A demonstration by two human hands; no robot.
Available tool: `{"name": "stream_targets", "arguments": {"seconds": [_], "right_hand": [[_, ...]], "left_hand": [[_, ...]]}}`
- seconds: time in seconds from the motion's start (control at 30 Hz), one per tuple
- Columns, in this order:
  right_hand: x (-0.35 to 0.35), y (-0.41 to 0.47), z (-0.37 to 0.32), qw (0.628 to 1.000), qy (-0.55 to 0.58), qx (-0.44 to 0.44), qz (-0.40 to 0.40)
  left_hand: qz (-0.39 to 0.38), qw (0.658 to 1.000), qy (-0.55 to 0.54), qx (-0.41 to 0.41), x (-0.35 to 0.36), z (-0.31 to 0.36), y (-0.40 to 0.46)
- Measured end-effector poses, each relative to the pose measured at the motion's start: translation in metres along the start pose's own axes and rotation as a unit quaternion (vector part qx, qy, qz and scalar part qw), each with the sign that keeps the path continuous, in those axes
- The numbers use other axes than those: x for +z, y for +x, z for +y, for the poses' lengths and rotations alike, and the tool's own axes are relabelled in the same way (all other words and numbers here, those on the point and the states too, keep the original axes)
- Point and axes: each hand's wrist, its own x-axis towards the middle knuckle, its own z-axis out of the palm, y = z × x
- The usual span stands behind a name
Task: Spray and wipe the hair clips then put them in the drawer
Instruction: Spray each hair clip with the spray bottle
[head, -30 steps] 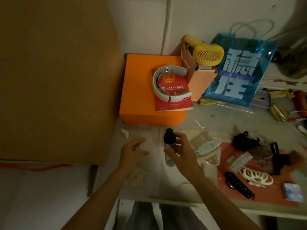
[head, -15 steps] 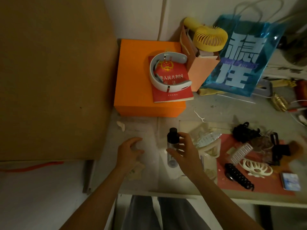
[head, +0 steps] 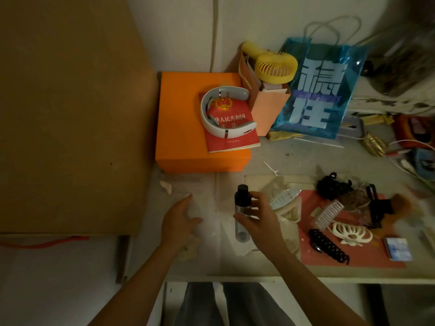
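Note:
A clear spray bottle (head: 240, 228) with a black cap stands upright on the table near the front edge. My right hand (head: 261, 220) holds it, thumb across its front and fingers behind the neck. My left hand (head: 179, 220) hovers open to the bottle's left, above a crumpled pale cloth (head: 189, 249). Right of the bottle lie a white toothed hair clip (head: 285, 198) and a cream claw clip (head: 291, 214). On a red mat (head: 367, 260) lie a black braided clip (head: 328, 249), a cream openwork clip (head: 352, 232), a white comb clip (head: 328, 214) and black clips (head: 334, 187). No drawer shows.
An orange box (head: 179, 128) at the back carries a red booklet (head: 231, 128) and a white neck band (head: 223, 114). A yellow fan (head: 275, 67) and blue bag (head: 315, 90) stand behind. A brown board (head: 70, 114) walls the left. A small blue card (head: 397, 249) lies right.
My left hand has spread its fingers flatter over the table. My right hand stays on the spray bottle, which has not left the table.

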Motion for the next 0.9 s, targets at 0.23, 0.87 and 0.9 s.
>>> {"name": "stream_targets", "arguments": {"seconds": [0.23, 0.87, 0.9], "right_hand": [[-0.021, -0.014, -0.007, 1.0, 0.001, -0.004, 0.028], [-0.093, -0.047, 0.007, 0.993, 0.008, 0.004, 0.114], [-0.099, -0.045, 0.009, 0.994, 0.006, 0.007, 0.113]], "left_hand": [[-0.01, 0.998, 0.037, 0.048, 0.005, 0.019, -0.006], [-0.112, 0.979, 0.07, 0.157, 0.07, 0.095, -0.021], [-0.115, 0.979, 0.066, 0.152, 0.076, 0.098, -0.021]]}}
